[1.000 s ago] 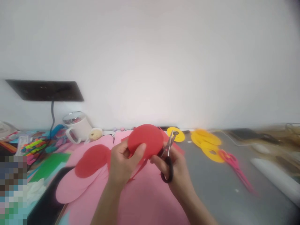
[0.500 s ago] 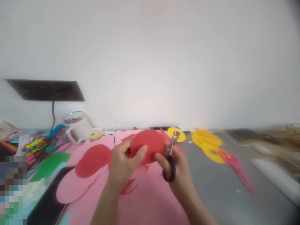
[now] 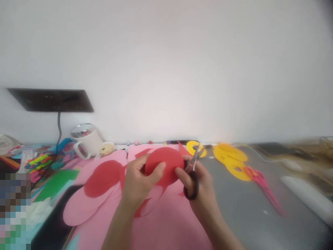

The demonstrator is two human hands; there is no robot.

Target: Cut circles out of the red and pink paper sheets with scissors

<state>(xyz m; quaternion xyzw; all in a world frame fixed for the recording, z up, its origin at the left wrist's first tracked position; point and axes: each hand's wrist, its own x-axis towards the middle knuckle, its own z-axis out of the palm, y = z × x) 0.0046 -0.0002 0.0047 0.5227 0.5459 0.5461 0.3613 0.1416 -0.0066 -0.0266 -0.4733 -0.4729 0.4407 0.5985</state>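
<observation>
A round red paper disc is pinched in my left hand, thumb on its face and fingers behind. My right hand holds black-handled scissors, their blades parted and pointing up and away from the disc. The right thumb lies at the disc's right edge; whether it presses there I cannot tell. Under the hands are pink paper and red scraps. To the left, another red disc rests on large pink paper circles.
Yellow paper discs lie at the back right of a grey mat, beside pink scissors. A white mug stands back left near a cable. A dark tray-like object lies front left. The wall is close behind.
My right hand has shifted slightly right with the scissors, whose blades now tilt further right. The red disc has moved a little downward in my left hand.
</observation>
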